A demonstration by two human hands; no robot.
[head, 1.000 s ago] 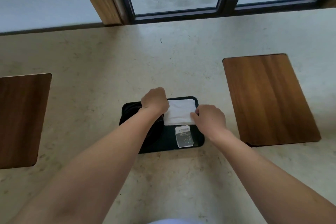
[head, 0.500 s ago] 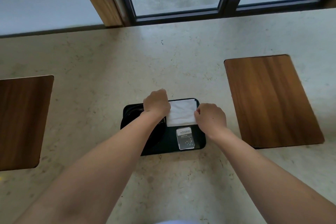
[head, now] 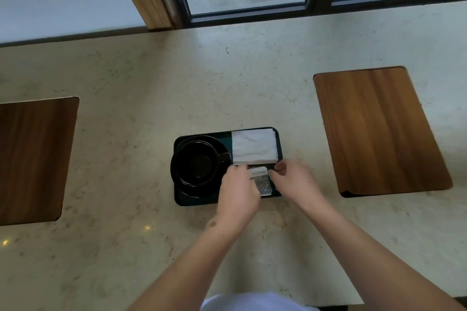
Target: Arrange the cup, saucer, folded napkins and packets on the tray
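1. Black cup point(head: 195, 163) on saucer point(head: 188, 190), left part of tray point(head: 192, 201) on surface point(head: 151, 83).
2. Left hand point(head: 238, 195) palm down, fingers curled on packet's point(head: 261, 180) left edge.
3. Folded napkins point(head: 254, 146) in tray's far right corner.
4. Right hand point(head: 294, 180) pinches packet's right edge.

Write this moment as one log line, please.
left hand: on packet | right hand: on packet | napkins: on tray | cup: on saucer
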